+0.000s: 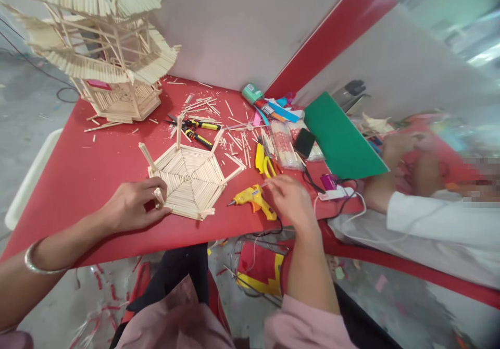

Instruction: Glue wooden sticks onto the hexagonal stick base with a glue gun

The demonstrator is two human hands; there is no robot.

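Observation:
A hexagonal panel of wooden sticks lies on the red table, with short posts standing at its corners. My left hand rests at its near left corner, fingers closed around one upright stick post. My right hand hovers just right of the yellow glue gun, which lies on the table. Its fingers are pinched on a thin stick that points left toward the gun.
A tall stick pagoda model stands at the back left. Loose sticks, pliers, yellow scissors, packets of sticks, a green board and cables crowd the middle and right. Another person's white-sleeved arm lies at the right.

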